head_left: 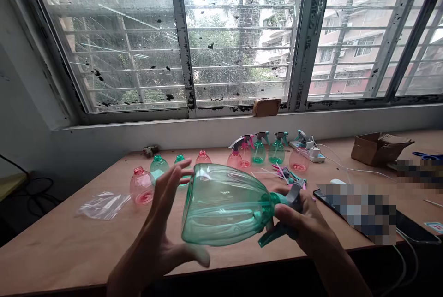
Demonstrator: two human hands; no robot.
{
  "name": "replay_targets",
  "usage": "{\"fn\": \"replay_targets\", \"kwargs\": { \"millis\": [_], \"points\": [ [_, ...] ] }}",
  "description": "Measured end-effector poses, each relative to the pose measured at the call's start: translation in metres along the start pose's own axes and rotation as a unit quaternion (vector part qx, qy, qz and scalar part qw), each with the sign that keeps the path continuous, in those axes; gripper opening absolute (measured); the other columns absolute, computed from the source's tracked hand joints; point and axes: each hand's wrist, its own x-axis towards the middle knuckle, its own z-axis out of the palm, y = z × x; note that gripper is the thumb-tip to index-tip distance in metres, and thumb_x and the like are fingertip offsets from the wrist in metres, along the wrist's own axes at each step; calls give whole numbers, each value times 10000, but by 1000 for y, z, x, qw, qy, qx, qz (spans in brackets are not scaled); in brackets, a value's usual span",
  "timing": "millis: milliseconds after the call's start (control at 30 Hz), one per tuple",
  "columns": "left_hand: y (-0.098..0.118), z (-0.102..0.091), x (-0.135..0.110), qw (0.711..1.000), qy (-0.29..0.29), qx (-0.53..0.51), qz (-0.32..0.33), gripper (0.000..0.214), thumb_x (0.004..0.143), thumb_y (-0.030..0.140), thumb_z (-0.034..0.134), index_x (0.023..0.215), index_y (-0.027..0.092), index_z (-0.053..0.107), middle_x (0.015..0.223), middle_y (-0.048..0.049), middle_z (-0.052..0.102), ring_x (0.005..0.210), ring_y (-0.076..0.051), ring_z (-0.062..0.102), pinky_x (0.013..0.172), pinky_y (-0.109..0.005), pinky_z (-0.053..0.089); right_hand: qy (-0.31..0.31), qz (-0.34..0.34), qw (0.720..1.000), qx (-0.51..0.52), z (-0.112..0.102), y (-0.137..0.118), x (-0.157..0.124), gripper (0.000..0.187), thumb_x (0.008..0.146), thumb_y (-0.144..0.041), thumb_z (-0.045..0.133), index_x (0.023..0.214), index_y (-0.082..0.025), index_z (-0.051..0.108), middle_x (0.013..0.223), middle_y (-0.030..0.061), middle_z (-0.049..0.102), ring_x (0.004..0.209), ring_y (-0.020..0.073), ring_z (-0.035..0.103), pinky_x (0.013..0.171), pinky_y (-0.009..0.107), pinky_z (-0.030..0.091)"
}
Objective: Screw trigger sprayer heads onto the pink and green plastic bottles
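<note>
A clear green spray bottle (223, 204) lies on its side in the air above the front of the wooden table (69, 246). My left hand (162, 232) cups its wide base, thumb under it and fingers spread over the top. My right hand (304, 223) is closed round the neck and the grey-green trigger head (289, 204). The bottle's base points left, its neck right.
Open pink and green bottles (141, 186) stand at the back left beside a clear plastic bag (102, 204). Bottles with spray heads (259, 149) line the back, loose trigger heads (287, 175) lie nearby. A power strip (311, 151), cardboard box (379, 147) and phone (411, 228) sit right.
</note>
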Motion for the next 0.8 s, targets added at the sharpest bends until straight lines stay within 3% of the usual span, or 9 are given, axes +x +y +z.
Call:
{"fn": "replay_targets", "kwargs": {
  "millis": [67,133,300,433,533,667,733,800],
  "points": [
    [6,-2,1,999,-15,-7,35,1008,998,568,831,1798,518,220,1847,-76,362,1645,-378,461,1282,-542,505,-19,29,999,6,1,-3,3,424,841,-520,1012,858,-145,814,672,76,841,682,234,845,620,270,664],
    [9,-3,1,999,-24,-15,26,883,1050,467,805,1778,505,306,1813,-68,402,1672,-350,408,1315,-502,461,-21,38,999,-13,0,-4,6,448,858,-536,996,848,-131,806,667,83,840,656,213,829,607,249,645],
    [7,6,-2,994,12,-54,-90,916,908,748,826,1690,452,453,1640,-113,505,1439,-408,586,1154,-520,572,29,-16,996,-88,-5,-2,5,377,800,-460,1050,988,-186,871,782,36,858,713,240,840,681,327,696],
    [12,14,-2,974,8,-101,-204,877,901,883,708,1625,433,500,1578,-107,556,1320,-404,646,1127,-556,556,91,-174,936,-292,-9,3,2,324,741,-358,1079,1006,-266,918,833,-4,848,734,208,773,660,277,618],
    [17,14,2,958,-4,-113,-264,899,900,942,624,1611,403,516,1582,-116,596,1399,-455,612,1167,-586,519,86,-239,908,-332,-9,6,2,315,770,-312,1052,1054,-302,915,881,-10,879,761,212,780,733,291,616],
    [13,6,4,976,-60,-85,-191,1002,878,1006,502,1701,435,452,1735,-108,508,1577,-517,483,1244,-639,490,98,-203,929,-293,-6,6,2,287,755,-279,1055,1003,-291,911,849,-11,864,734,203,766,670,269,605],
    [8,1,2,984,-86,-48,-149,1053,881,931,652,1769,475,317,1844,-86,384,1664,-532,370,1286,-677,452,95,-136,961,-220,-5,4,3,276,763,-350,1063,965,-253,902,791,3,845,692,208,770,615,271,621],
    [4,-2,-1,989,-90,-13,-116,1120,908,729,839,1799,499,201,1897,-71,289,1706,-501,315,1296,-646,462,62,-64,989,-118,-5,2,5,331,785,-445,1054,943,-211,881,752,26,844,673,222,803,617,294,669]
  ]
}}
